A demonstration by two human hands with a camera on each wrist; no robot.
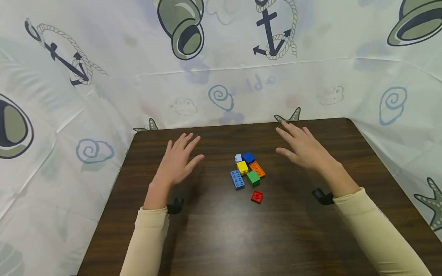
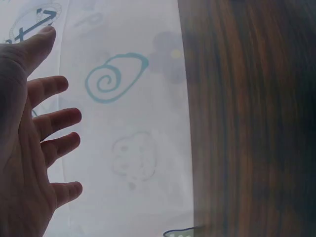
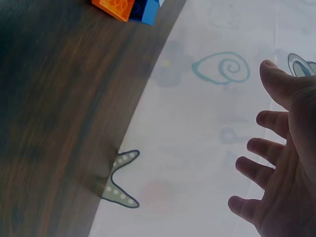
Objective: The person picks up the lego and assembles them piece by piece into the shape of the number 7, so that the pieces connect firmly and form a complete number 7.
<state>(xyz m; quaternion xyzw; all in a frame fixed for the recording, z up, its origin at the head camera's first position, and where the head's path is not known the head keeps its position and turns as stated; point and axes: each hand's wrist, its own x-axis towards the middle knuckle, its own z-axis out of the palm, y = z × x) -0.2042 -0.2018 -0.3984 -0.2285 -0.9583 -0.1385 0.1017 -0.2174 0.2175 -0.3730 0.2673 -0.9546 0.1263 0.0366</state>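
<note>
My left hand (image 1: 177, 161) is held over the left part of the dark wooden table, fingers spread and holding nothing. On the right, my other hand (image 1: 304, 147) is likewise spread, its fingers toward the far edge. Between them lies a small group of toy bricks: a light blue brick (image 1: 238, 158), a dark blue brick (image 1: 248, 157), a yellow brick (image 1: 242, 167), an orange brick (image 1: 257, 169), a green brick (image 1: 253, 178) and a long blue brick (image 1: 237, 179). A red brick (image 1: 257, 196) sits a little nearer. Both hands are apart from the bricks.
The brown table (image 1: 221, 237) has a rounded far corner at the right. Behind it and to the sides hangs a white printed cloth (image 1: 155, 96) with anchors, shells and starfish. A black wrist strap piece (image 1: 322, 196) juts from the right wrist, another (image 1: 175, 206) from the left.
</note>
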